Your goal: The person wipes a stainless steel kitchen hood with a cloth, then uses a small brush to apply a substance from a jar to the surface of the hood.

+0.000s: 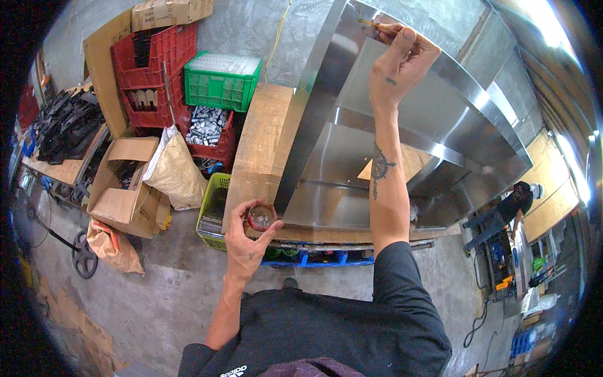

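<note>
My left hand [244, 246] is closed around a small round cup [261, 217] with a reddish rim and something clear or shiny inside. It holds the cup beside the near left corner of a large stainless-steel box-shaped housing [339, 198]. Stretched far forward, my right hand [405, 63] pinches a thin yellowish stick-like brush [370, 24]. Its tip is at the housing's far left corner; whether it touches the steel is too small to tell. The housing lies on a wooden-topped bench [260, 125], its hollow inside facing up.
Red crates [144, 66], a green crate [223, 81] and a white sack [176, 169] stand to the left, near an open cardboard box [122, 188]. A yellow-green basket [213, 198] sits against the bench. What looks like a dark-clothed person [512, 204] is at right.
</note>
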A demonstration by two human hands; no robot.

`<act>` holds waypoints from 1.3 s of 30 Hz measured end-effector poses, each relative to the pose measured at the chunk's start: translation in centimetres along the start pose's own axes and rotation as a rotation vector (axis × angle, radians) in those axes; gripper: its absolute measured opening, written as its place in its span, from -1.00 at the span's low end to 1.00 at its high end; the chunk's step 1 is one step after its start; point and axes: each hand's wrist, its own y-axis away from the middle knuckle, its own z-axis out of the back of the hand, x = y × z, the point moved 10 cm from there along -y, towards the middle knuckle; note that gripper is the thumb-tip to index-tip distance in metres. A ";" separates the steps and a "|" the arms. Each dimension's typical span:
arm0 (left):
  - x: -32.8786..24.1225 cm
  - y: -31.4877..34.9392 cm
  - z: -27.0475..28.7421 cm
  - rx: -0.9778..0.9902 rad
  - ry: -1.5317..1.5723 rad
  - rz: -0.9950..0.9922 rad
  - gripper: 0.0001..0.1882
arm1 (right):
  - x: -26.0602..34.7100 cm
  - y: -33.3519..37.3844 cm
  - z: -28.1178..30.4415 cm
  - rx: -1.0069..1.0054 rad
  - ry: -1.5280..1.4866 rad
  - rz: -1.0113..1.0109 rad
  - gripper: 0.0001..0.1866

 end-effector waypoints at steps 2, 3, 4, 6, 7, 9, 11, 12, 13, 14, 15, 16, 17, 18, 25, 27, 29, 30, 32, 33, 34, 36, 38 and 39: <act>0.1 0.0 0.0 -0.007 -0.004 -0.016 -0.32 | -0.1 0.0 0.2 0.006 0.036 0.017 -0.66; 0.2 0.0 0.0 -0.007 0.000 -0.016 -0.32 | -0.2 0.0 0.1 0.006 0.020 0.013 -0.66; 0.2 0.0 0.0 -0.008 0.003 -0.016 -0.32 | -0.3 0.0 0.1 0.007 0.004 0.008 -0.66; 0.1 0.0 0.0 -0.009 0.004 -0.017 -0.32 | -0.3 0.0 -0.1 0.008 -0.014 0.005 -0.66; 0.1 0.0 0.1 -0.010 -0.001 -0.019 -0.33 | -0.3 0.0 -0.2 0.008 -0.017 0.005 -0.65; 0.0 0.0 0.0 -0.004 -0.004 -0.012 -0.33 | -0.4 -0.1 0.0 0.009 -0.002 0.014 -0.65; 0.2 0.0 -0.1 0.006 0.000 0.008 -0.33 | -0.6 -0.1 0.1 0.017 0.032 0.029 -0.64; 0.2 0.0 -0.1 0.005 -0.004 0.010 -0.33 | -0.7 0.0 0.0 0.013 0.018 0.012 -0.63; 0.2 0.0 0.0 0.004 -0.008 0.011 -0.33 | -0.7 0.1 -0.1 0.010 0.004 -0.004 -0.63; 0.1 0.0 0.0 0.004 -0.011 0.012 -0.34 | -0.7 0.0 -0.1 0.007 -0.008 -0.020 -0.63; -0.1 0.0 0.0 0.004 -0.011 0.005 -0.34 | -0.7 0.0 -0.1 0.004 -0.001 -0.016 -0.63; -0.3 0.0 0.0 0.004 -0.011 -0.003 -0.34 | -0.8 0.0 -0.1 0.001 0.008 -0.011 -0.63; -0.5 0.0 0.0 0.003 -0.012 -0.010 -0.34 | -0.8 0.0 0.0 -0.002 0.014 -0.008 -0.63; -0.6 0.0 -0.1 0.004 -0.001 -0.008 -0.34 | -0.8 0.0 0.1 -0.007 -0.002 -0.004 -0.65; -0.5 -0.1 -0.5 -0.006 0.045 -0.021 -0.35 | 2.3 0.9 2.7 -0.039 -0.086 -0.077 -0.75; -0.6 -0.1 0.0 -0.030 0.028 -0.049 -0.36 | 3.1 2.6 2.7 0.007 -0.147 -0.164 -0.77; -1.0 -0.4 0.2 -0.045 -0.009 -0.108 -0.37 | 4.7 4.8 2.1 0.082 -0.242 -0.290 -0.80; -1.1 -0.5 0.1 -0.043 -0.018 -0.126 -0.37 | 5.4 6.1 2.1 0.113 -0.249 -0.347 -0.82; -1.4 -0.9 0.2 -0.047 -0.039 -0.162 -0.37 | 6.5 8.9 1.9 0.176 -0.273 -0.461 -0.84; -1.7 -1.1 0.4 -0.051 -0.057 -0.177 -0.37 | 7.3 10.1 1.6 0.244 -0.281 -0.489 -0.85; -2.3 -1.4 0.7 -0.058 -0.076 -0.191 -0.37 | 7.9 11.3 1.1 0.312 -0.293 -0.517 -0.85; -3.0 -1.7 0.8 -0.065 -0.084 -0.177 -0.36 | 9.2 13.4 1.1 0.425 -0.294 -0.582 -0.87; -4.0 -2.2 0.5 -0.063 -0.061 -0.197 -0.35 | 9.9 15.0 1.5 0.502 -0.285 -0.655 -0.89; -4.1 -2.3 0.4 -0.064 -0.052 -0.197 -0.35 | 10.3 15.3 1.7 0.542 -0.238 -0.620 -0.89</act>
